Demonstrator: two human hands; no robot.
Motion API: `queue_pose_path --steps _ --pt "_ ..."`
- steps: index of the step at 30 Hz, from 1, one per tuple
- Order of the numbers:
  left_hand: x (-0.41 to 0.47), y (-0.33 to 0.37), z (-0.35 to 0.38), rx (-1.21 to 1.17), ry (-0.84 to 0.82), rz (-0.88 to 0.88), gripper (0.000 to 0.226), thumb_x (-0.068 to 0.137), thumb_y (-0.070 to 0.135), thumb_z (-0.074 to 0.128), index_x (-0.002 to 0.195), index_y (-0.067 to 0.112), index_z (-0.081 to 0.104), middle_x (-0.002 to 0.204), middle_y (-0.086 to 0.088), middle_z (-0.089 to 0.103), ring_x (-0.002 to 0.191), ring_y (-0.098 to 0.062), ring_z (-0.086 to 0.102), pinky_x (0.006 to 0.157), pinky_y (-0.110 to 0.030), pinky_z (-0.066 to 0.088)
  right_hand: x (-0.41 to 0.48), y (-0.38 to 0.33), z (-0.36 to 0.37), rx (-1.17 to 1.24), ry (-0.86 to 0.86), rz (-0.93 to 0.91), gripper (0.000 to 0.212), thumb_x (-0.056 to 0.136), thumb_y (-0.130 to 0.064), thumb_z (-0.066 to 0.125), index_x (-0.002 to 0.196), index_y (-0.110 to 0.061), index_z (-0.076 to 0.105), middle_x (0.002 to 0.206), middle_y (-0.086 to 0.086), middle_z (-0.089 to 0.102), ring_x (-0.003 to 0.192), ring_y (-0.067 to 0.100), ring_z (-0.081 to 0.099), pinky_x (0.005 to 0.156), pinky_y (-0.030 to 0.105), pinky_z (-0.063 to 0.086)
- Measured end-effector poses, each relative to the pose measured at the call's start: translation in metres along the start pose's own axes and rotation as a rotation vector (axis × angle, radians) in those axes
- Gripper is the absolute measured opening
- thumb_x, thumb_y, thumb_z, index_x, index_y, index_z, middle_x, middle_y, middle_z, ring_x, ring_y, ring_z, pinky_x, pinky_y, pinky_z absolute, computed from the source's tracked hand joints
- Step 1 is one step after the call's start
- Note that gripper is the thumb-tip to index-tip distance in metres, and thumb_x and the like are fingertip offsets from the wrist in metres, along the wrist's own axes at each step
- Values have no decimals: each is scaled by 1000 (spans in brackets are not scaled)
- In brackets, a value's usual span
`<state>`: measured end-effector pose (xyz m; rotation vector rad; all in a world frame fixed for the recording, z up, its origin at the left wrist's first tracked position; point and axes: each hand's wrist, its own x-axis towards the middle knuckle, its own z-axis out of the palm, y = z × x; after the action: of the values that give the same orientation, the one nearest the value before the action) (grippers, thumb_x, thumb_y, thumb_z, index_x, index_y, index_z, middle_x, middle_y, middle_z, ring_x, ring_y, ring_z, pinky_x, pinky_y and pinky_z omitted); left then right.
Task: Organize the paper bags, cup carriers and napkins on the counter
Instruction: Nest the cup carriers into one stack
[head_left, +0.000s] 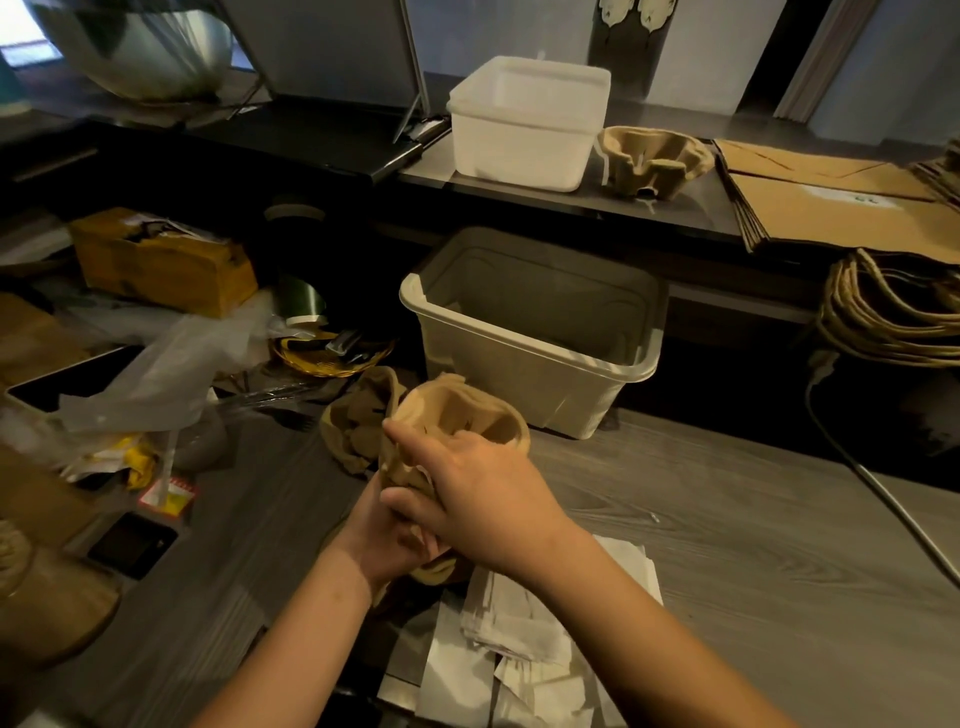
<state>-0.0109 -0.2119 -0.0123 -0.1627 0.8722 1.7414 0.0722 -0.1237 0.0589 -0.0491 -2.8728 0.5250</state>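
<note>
Grey wood-grain bench (727, 519), dim light, clutter down the left side. From my end the step in hand looks like the cup carriers: one pulp carrier (467, 410) is lifted just above the bench, approx. centre of view. The right hand (467, 483) grips it from above w/ fingers curled over the rim. The left hand (374, 540) holds the lower part from below, though it's partly covered by the right, so I can't see its fingertips.

A second carrier (353, 426) lies crumpled just beside it on the left. A third (655, 161) sits up on the shelf (685, 210) btwn a white tub (524, 130) and the flat paper bags (831, 208). Napkins (524, 618) lie loose under my forearms, not yet sorted.

Next move, I reckon: nest this carrier w/ another, or set it in the beige bin (519, 384) right behind. That calls for a light grip, since pulp buckles, and lining up the cup wells first.
</note>
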Motion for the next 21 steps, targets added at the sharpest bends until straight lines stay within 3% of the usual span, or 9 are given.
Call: queue_pose_path --steps 2,5,8,11,13,15,17,19,21 --pt "0 1 -1 25 11 -28 38 48 47 84 69 17 75 67 -7 70 59 -20 68 48 -30 56 -3 0 -2 67 -10 10 51 96 -48 39 143 -30 33 118 0 61 110 14 53 86 31 47" --pt "7 6 -14 -190 46 -87 54 86 53 47 105 6 64 95 -24 68 90 -38 62 66 -50 56 -6 16 -6 363 232 143 37 93 -41 43 124 -26 56 113 -8 63 105 5 55 87 23 47" --pt "11 12 -26 -227 79 -12 52 91 51 36 107 8 61 92 -22 70 82 -37 66 54 -47 57 -4 55 0 464 437 424 12 94 -29 52 100 -27 62 89 -14 62 88 5 60 73 23 48" --pt "5 15 -32 -205 67 31 44 86 47 43 105 11 60 89 -20 71 71 -36 69 48 -42 56 0 97 30 392 140 727 25 94 -36 53 108 -18 61 95 -3 63 94 16 60 72 27 45" --pt "0 18 -29 -177 25 40 43 72 41 61 102 10 64 89 -20 71 69 -36 70 48 -42 56 3 113 52 401 12 831 37 92 -42 54 118 -17 57 107 1 63 99 17 59 76 28 44" --pt "-2 20 -27 -182 -13 38 60 38 27 91 91 5 73 92 -22 70 71 -38 70 49 -44 55 6 120 67 473 -2 882 46 91 -47 54 124 -15 52 103 -1 63 93 14 57 80 29 46" --pt "-3 21 -28 -199 -49 32 75 11 18 96 82 3 77 94 -23 70 73 -39 69 49 -45 55 10 122 77 494 -2 893 53 90 -50 54 128 -13 50 99 -1 62 90 13 57 81 30 47" --pt "-4 21 -25 -192 -33 40 75 10 19 96 81 4 77 93 -22 70 72 -38 70 50 -45 56 17 123 83 402 -17 847 56 89 -50 54 132 -14 47 117 5 57 102 18 57 86 32 46" --pt "-4 21 -23 -167 23 45 59 39 30 92 90 6 74 92 -21 71 71 -37 70 50 -44 56 26 124 86 359 -41 803 59 90 -49 54 138 -16 43 129 10 47 115 24 52 94 34 44"
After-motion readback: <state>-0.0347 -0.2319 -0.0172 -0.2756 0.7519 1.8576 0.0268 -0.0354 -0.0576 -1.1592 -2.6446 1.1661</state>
